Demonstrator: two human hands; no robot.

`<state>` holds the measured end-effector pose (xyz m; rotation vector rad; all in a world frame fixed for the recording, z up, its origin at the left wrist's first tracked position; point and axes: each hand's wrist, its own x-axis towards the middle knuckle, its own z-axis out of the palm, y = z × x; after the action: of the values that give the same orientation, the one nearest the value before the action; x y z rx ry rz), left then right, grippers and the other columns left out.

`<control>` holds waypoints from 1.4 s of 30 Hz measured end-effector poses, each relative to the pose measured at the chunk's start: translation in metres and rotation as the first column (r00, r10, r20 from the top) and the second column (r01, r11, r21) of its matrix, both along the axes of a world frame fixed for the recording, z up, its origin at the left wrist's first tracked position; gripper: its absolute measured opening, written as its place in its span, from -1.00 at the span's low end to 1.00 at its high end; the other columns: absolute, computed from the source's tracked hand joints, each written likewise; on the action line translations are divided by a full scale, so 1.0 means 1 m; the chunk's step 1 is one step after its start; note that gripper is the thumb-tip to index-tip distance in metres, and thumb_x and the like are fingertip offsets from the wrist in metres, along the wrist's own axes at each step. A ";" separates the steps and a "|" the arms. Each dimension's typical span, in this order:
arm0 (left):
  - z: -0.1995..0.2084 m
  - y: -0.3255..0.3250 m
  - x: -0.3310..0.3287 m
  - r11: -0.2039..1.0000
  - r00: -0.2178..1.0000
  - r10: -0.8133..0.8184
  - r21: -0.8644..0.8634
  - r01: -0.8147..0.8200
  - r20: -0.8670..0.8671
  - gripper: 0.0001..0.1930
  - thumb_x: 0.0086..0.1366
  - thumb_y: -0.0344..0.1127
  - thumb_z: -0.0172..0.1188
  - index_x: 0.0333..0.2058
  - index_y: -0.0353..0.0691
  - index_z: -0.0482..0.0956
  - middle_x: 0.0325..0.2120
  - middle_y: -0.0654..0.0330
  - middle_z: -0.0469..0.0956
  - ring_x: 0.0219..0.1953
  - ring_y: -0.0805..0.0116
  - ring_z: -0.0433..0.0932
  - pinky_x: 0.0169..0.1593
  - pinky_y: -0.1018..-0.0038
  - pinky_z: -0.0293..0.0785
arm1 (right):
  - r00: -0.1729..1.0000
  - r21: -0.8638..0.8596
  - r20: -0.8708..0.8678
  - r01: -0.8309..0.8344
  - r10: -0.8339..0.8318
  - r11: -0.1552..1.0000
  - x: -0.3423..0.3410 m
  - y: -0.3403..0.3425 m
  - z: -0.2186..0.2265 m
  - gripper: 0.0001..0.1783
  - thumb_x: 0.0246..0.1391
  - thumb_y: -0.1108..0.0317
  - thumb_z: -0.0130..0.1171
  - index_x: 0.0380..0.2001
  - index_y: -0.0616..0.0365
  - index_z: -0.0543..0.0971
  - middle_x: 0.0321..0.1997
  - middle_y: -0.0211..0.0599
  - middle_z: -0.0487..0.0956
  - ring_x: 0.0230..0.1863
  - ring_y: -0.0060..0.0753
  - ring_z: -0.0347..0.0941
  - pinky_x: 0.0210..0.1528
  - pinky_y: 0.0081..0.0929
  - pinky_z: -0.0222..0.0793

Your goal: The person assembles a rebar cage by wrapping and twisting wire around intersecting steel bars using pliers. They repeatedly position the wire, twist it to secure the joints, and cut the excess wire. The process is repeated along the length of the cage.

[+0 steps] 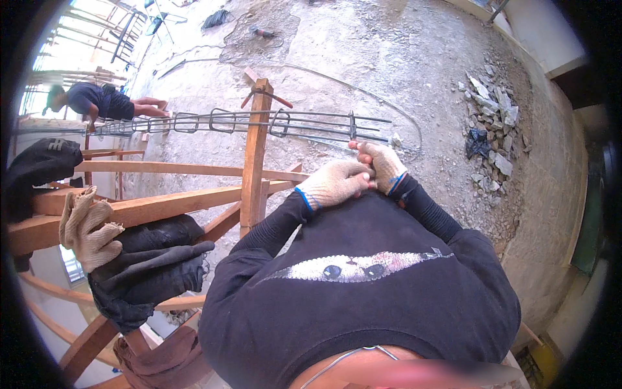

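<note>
Both of my hands are together in front of my dark shirt, in cream knit gloves with bare fingertips. My left hand is closed, its thumb and fingers meeting by the right hand. My right hand is curled closed, with a fingertip just below the end stirrup. Whatever either hand holds is too small or hidden to make out. Beyond them runs a long rebar cage of thin steel bars with several rectangular stirrups. A wooden post stands against it, with a short rusty bar across its top.
To the left, a wooden frame carries a spare glove and dark cloths. Broken rubble is heaped at right. Another person bends near the cage's far left end. A power tool lies on the rough floor.
</note>
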<state>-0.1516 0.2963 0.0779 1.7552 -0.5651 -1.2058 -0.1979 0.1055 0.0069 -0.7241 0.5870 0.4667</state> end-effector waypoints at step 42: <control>-0.059 -0.029 0.026 0.913 0.578 0.278 -0.024 -0.407 0.767 -0.66 0.43 0.04 0.22 -0.28 -0.14 0.68 -0.41 -0.08 0.65 -0.28 -0.20 0.66 -0.20 -0.03 0.54 | 0.936 -0.596 0.072 -0.237 0.345 0.767 0.082 -0.017 0.033 -0.77 0.17 0.34 0.09 -0.42 0.26 0.64 -0.63 -0.51 0.43 -0.69 -0.57 0.25 -0.65 -0.50 0.12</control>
<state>-0.1257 0.2678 0.0186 2.3673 -0.5597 -0.1726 -0.1160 0.0887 0.0400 -1.4508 0.4440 0.5074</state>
